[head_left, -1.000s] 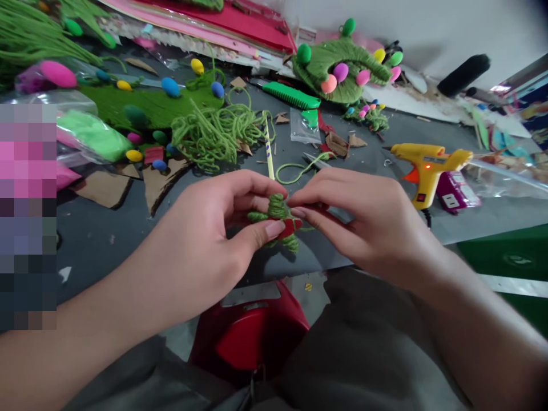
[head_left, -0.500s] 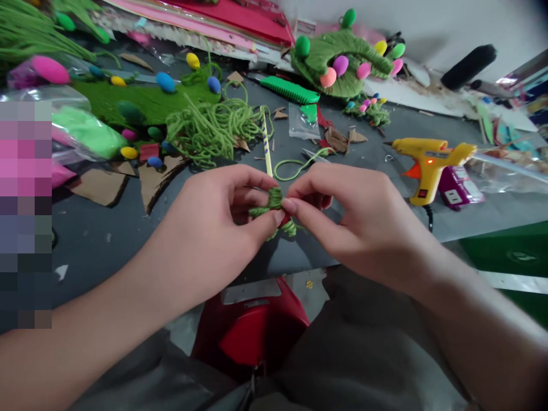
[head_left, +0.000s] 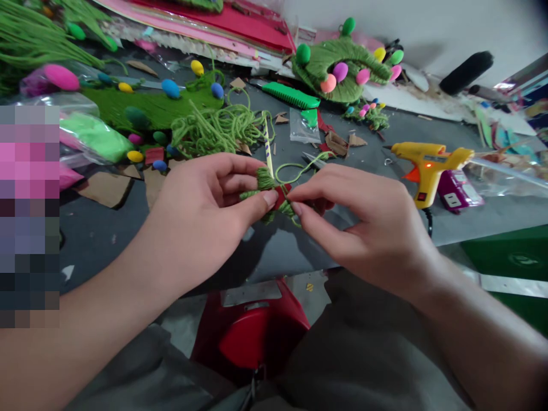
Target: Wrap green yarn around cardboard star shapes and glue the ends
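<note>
Between the thumb and fingers of my left hand (head_left: pixel 203 214) is a small red cutout (head_left: pixel 282 196) partly wound with green yarn, its wrapped arms (head_left: pixel 265 178) sticking out. Beside it my right hand (head_left: pixel 359 228) pinches a strand of the green yarn close to the bare red part. A loop of yarn (head_left: pixel 287 166) lies on the table behind the fingers. Past it a pale marked stick (head_left: pixel 268 142) points away from me, near a loose heap of green yarn (head_left: pixel 218 125). My curled fingers hide part of the cutout.
A yellow glue gun (head_left: pixel 428 162), its light lit, stands at the right by a purple socket block (head_left: pixel 460 188). Scissor tips (head_left: pixel 313 160) and a green cutter (head_left: pixel 291 94) lie beyond my hands. Cardboard scraps (head_left: pixel 103 189) lie left. A red stool (head_left: pixel 252 331) is below.
The wrapped cutout has shifted up and left with my left hand, and more of its red part shows. My right fingers have drawn slightly away from my left thumb.
</note>
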